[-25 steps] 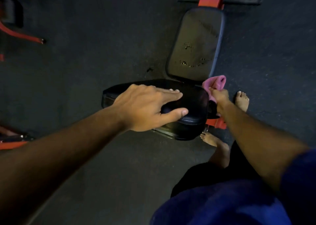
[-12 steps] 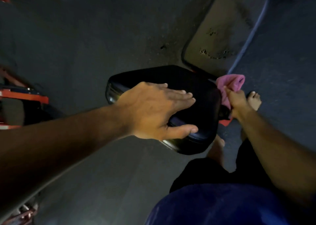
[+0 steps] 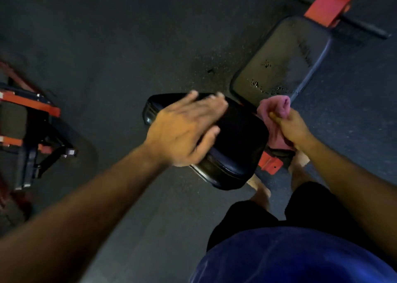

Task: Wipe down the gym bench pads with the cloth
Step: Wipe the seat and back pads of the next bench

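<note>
The left hand (image 3: 184, 130) lies flat, fingers straight, on the glossy black seat pad (image 3: 232, 145). The right hand (image 3: 290, 130) has its grip closed around a bunched pink cloth (image 3: 272, 108) at the pad's far right edge. Beyond, the back pad (image 3: 279, 61) is dull grey, its cover scuffed and flaking.

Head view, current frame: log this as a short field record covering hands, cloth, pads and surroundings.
left hand: left hand lies with straight fingers on the black seat pad
right hand: right hand grips the pink cloth
cloth position: at the seat pad's right edge, near the gap to the back pad
back pad condition: surface cracked and flaking in patches
frame: red bracket under the seat pad
surroundings: dark floor; other red-framed equipment at left
</note>
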The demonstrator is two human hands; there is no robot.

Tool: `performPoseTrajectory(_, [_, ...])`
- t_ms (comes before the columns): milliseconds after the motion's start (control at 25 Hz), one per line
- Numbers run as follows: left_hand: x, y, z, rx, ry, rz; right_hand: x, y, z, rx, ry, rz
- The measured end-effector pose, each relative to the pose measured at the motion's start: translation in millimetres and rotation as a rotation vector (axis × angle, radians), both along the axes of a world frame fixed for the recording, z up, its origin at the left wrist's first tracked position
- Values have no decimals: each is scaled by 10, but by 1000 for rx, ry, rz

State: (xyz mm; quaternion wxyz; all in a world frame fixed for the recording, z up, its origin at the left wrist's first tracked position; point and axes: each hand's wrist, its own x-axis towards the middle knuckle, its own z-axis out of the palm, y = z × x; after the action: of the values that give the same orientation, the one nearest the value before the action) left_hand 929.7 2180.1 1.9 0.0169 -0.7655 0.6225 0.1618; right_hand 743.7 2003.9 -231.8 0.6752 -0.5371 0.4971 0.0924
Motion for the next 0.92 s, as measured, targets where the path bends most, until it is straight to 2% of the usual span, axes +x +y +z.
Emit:
performPoseTrajectory(40, [-107,81,-3,-103,-60,283,-111,-75,302,-12,-117,4])
performPoseTrajectory(120, [-319,170,-49,-223,-42,778,-248,59,736,-22,-300,159])
performPoseTrajectory(200, [-383,183,-106,-295,46,972,-256,313,1061,-238,-417,500])
performPoseTrajectory(240, [-360,177,-128,-328,65,984,-176,426,1143,-331,-470,605])
performPoseTrajectory(400, [-334,183,-206,-505,117,989,537,489,1727,-291,-878,604])
performPoseTrajectory(480, [-345,185,-223,-560,141,1011,1040,499,1776,-276,-859,647])
performPoseTrajectory(520, [-336,181,-218,-572,148,1019,1264,476,1775,-271,-786,662])
performPoseTrajectory(600, [-320,178,-219,-540,152,1018,1450,465,1558,-117,-715,629])
performPoseTrajectory(680, [-326,193,-230,-472,115,982,1193,390,1319,-62,-630,599])
performPoseTrajectory(720, [-319,197,-232,-444,90,969,997,362,1304,34,-547,552])
performPoseTrajectory(800, [-294,220,-244,-417,72,958,376,303,1255,-3,-473,519])
performPoseTrajectory(920, [-312,202,-251,-430,81,965,-126,422,1508,-146,-621,501])
